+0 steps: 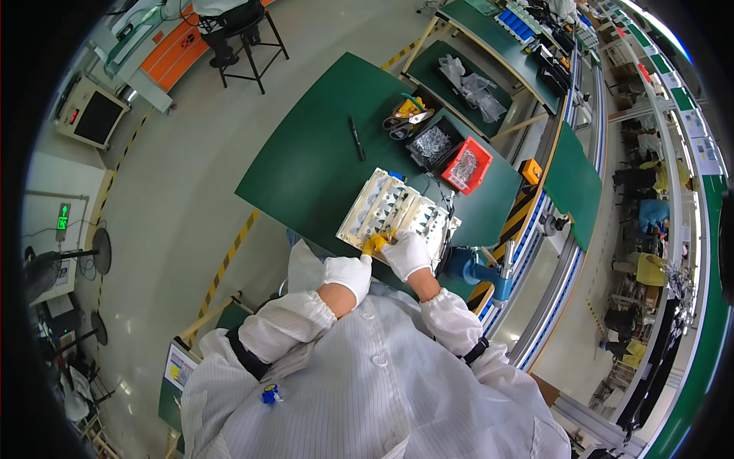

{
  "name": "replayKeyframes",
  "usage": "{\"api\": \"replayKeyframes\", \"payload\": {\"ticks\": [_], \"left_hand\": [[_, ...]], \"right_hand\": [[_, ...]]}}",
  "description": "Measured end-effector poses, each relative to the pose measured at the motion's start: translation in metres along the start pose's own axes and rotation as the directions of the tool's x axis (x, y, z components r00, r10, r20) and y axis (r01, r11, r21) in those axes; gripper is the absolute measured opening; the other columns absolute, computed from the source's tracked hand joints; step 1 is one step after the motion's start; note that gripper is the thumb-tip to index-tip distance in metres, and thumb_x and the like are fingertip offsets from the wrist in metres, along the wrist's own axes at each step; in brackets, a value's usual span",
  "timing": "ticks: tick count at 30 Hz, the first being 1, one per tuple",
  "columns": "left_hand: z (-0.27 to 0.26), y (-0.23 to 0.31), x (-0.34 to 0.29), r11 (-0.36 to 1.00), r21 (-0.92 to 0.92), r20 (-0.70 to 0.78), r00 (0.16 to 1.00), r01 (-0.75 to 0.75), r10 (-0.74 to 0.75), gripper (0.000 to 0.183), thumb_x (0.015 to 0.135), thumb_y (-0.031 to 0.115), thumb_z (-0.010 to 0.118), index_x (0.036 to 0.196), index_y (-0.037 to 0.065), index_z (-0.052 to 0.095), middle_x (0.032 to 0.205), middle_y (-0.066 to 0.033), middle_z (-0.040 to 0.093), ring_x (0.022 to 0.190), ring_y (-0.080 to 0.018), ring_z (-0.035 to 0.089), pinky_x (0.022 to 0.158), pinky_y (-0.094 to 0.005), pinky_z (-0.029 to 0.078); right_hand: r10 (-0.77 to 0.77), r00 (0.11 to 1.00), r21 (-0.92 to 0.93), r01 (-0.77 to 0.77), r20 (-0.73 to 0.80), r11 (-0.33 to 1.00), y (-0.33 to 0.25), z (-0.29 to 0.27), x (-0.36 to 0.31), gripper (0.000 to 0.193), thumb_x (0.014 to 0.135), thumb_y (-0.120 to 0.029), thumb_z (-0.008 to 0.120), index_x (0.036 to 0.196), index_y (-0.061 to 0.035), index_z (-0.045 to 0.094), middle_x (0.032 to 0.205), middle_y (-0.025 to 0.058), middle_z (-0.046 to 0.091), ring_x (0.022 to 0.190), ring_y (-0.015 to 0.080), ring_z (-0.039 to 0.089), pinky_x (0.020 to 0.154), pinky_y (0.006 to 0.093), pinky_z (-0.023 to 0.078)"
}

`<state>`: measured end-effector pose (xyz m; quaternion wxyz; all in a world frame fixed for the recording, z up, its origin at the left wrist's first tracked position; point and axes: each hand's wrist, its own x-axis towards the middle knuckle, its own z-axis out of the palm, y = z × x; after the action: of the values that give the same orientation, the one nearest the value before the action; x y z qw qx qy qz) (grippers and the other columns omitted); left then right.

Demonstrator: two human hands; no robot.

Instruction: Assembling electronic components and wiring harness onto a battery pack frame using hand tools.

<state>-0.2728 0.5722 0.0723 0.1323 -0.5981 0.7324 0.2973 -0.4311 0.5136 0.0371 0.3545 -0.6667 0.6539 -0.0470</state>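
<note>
A cream plastic tray-like part (367, 218) lies tilted on the green table at its near edge, with rows of compartments and small dark pieces in them. My left hand (349, 275), in a white glove, is closed at the near left corner of this part. My right hand (407, 256), also gloved in white, bends its fingers down over the near edge with the tips pinched together. Small yellow shapes (375, 244) show at the fingertips between both hands; I cannot tell whether they are finger covers or a held piece. Whatever the fingers grip is hidden.
On the green table (306, 145) lie a black pen (357, 138), a black bin of small metal parts (433, 145), a red bin (467, 164) and scissors (409, 119). A blue tool-like device (478, 271) stands at the right edge, beside a conveyor rail (527, 298).
</note>
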Motion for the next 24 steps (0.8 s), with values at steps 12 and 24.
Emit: {"api": "replayKeyframes", "payload": {"ticks": [12,24], "left_hand": [[0.004,-0.001,0.002,0.999,0.051,0.011,1.000,-0.008,0.007,0.035,0.090,0.025,0.063,0.118,0.004,0.063,0.086,-0.0134,0.074,0.080,-0.0320,0.073,0.068,-0.0471,0.057],[-0.095,-0.014,0.036,0.961,0.131,0.505,0.850,-0.246,0.148,0.048,0.096,0.045,0.051,0.118,0.003,0.062,0.109,-0.0264,0.070,0.103,-0.0435,0.067,0.092,-0.0492,0.053]], "right_hand": [[-0.010,0.999,-0.139,0.016,0.049,0.990,-0.019,-0.007,-0.005,0.028,0.084,-0.029,0.067,0.098,-0.0059,0.074,0.092,0.0210,0.073,0.085,0.0396,0.070,0.078,0.0471,0.056],[0.054,0.987,-0.003,-0.054,0.153,0.999,-0.027,-0.034,-0.001,0.025,0.082,-0.025,0.064,0.095,-0.0081,0.076,0.094,0.0186,0.074,0.090,0.0372,0.071,0.080,0.0468,0.056]]}}
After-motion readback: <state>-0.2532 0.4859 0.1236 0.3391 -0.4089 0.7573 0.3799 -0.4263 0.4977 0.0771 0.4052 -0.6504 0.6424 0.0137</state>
